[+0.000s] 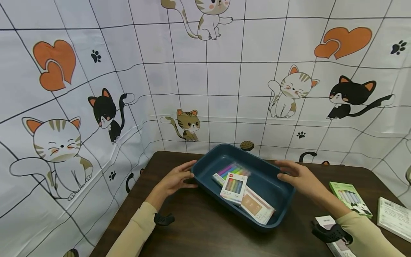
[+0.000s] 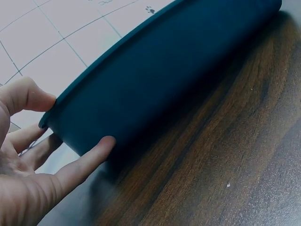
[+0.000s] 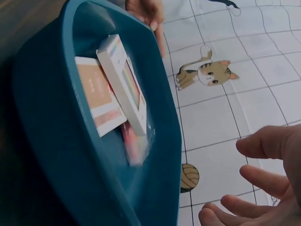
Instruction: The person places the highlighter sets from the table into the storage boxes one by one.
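A dark blue plastic bin [image 1: 205, 164] rests on the brown table, turned at an angle. Inside it, a white box with a window of coloured sticks [image 1: 233, 187] overlaps a clear pack of bright-coloured pens [image 1: 232, 169] and a white-and-tan box [image 1: 258, 205]. My left hand [image 1: 176, 180] touches the bin's left end, thumb along the outer wall and another fingertip at the rim in the left wrist view. By the bin's right end is my right hand [image 1: 297, 176], its fingers spread; the right wrist view shows it apart from the rim.
Right of my right forearm lie a green box with pens pictured on it [image 1: 350, 198] and a white printed box [image 1: 396, 217]. Another slim box [image 1: 340, 246] sits partly under that wrist. A cat-patterned cloth [image 1: 224, 78] hangs behind the table [image 1: 179, 228].
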The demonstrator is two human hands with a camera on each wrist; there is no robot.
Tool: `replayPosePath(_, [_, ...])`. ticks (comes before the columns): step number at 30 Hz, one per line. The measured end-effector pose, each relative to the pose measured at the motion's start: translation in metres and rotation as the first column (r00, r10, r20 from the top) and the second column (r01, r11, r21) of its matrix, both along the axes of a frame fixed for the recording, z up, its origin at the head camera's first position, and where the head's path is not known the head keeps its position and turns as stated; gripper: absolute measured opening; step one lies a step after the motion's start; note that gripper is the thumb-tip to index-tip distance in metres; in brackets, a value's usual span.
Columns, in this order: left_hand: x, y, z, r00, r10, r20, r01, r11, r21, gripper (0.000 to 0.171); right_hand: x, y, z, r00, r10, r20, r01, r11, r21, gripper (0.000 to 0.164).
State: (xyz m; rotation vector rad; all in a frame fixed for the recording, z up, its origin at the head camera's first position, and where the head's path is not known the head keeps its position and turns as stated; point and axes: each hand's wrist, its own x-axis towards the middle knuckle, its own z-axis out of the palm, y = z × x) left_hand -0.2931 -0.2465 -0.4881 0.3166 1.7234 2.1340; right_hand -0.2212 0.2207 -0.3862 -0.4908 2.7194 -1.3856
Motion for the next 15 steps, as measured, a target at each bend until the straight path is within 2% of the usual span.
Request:
replayPosePath(7, [-0.001,0.0,0.0,1.0,0.001,-0.002,-0.001,1.0,0.006,0.07,0.005,0.018,-0.002,1.0,-0.002,-0.012,0.002,1.0,-0.002,0.06])
replayPosePath(15, [0.0,-0.001,-0.002,1.0,-0.011,0.005,0.011,1.0,0.019,0.068,0.01,0.048,-0.008,0.995,-0.069,-0.072,0.07,0.997,0.014,0.058])
